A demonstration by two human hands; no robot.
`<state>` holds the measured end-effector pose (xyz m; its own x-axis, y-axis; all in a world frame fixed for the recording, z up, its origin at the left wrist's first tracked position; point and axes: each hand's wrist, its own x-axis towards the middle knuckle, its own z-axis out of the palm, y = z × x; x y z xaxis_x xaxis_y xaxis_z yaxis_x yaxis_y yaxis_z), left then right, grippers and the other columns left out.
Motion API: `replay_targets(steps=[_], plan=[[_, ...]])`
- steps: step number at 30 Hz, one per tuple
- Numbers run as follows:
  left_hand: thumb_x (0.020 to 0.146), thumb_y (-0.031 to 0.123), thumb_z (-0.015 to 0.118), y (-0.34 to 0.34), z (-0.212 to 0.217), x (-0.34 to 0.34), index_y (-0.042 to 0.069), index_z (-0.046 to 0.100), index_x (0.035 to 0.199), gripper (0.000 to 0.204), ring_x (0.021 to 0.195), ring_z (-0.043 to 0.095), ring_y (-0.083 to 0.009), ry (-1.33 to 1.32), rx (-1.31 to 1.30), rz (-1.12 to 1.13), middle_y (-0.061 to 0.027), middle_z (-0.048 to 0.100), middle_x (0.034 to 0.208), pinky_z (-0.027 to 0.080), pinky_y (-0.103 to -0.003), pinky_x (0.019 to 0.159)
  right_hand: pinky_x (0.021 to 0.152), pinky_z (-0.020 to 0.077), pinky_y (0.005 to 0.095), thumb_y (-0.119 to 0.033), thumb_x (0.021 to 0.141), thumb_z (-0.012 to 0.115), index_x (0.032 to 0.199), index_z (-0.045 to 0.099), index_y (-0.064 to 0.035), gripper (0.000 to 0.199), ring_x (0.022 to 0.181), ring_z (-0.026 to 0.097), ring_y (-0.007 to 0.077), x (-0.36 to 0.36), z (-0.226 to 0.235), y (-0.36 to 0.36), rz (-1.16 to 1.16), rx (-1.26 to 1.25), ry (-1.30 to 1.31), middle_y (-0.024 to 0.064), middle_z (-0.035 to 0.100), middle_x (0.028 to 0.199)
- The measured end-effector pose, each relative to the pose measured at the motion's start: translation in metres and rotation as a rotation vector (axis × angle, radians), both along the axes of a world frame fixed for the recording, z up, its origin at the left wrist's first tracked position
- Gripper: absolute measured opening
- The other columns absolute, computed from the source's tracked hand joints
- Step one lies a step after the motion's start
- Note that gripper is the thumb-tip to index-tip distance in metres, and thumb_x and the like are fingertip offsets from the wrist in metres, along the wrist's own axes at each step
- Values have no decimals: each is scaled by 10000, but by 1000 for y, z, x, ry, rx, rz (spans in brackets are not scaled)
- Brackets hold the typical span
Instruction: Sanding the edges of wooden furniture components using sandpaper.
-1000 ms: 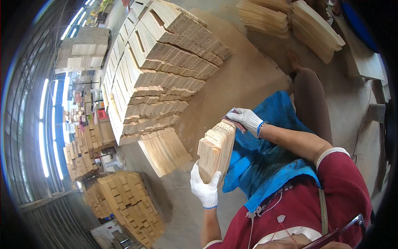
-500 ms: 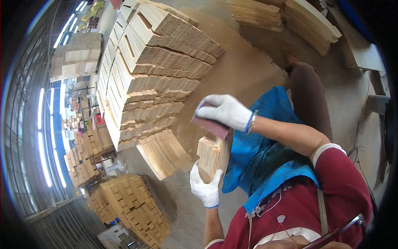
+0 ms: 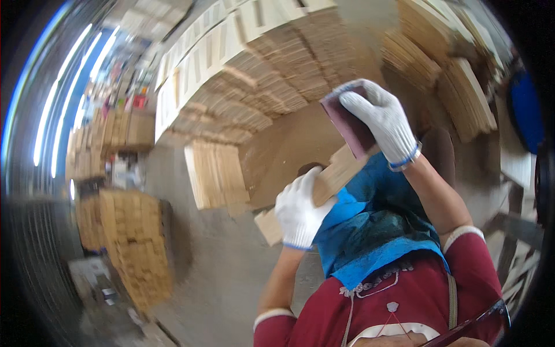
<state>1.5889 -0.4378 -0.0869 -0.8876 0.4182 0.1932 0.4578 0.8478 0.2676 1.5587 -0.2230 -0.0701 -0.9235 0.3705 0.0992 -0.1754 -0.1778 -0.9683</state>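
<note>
In a white knit glove, my left hand (image 3: 303,211) is wrapped round the middle of a pale wooden piece (image 3: 340,172). The piece slants from lower left to upper right over a blue apron (image 3: 376,214) on my lap, its lower end showing past my fingers. My right hand (image 3: 381,118), gloved too, grips a flat reddish-brown sanding block (image 3: 348,122). The block's lower edge is at the upper end of the wood; I cannot tell whether they touch. Part of the wood is hidden behind my left hand.
Ahead stands a big stack of notched wooden pieces (image 3: 254,75), with a smaller bundle (image 3: 217,173) at its near left corner. More wood bundles (image 3: 462,98) lie at the far right. Another stack (image 3: 136,243) stands on the left, blurred.
My head view has turned. The wood has swung from nearly end-on to a slant across my lap. My right hand has moved right with the sanding block, which is now tilted more steeply.
</note>
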Motion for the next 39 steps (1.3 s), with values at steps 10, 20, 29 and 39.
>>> replay_targets(steps=[10,20,29,39], plan=[[761,550,669,30,-14,-9,52,503,1268,729,997,618,-339,-69,627,-115,-161,636,1116,482,-437,840,775,479,223,-97,900,591,1056,651,-22,183,856,576,68,24,-17,-30,88,350,-62,22,669,953],[821,268,681,91,-13,1,112,625,1136,355,883,670,-286,-359,917,-164,-131,688,970,520,-351,745,839,450,237,-98,927,559,1103,616,4,211,916,569,96,73,-17,27,93,526,-160,23,645,1003],[881,58,588,142,-25,2,-2,627,1105,235,935,630,-123,-731,1574,-227,-71,684,1024,484,-253,839,1064,331,339,-575,857,583,1376,406,15,805,1263,448,236,100,-72,111,417,540,-172,127,507,1337],[910,-5,515,93,-4,12,-45,607,1091,206,984,628,-177,-714,1781,-265,-148,655,1087,491,-287,900,868,480,447,-425,583,789,1302,488,-62,860,1010,584,387,68,-30,46,620,1432,-188,207,600,1130]])
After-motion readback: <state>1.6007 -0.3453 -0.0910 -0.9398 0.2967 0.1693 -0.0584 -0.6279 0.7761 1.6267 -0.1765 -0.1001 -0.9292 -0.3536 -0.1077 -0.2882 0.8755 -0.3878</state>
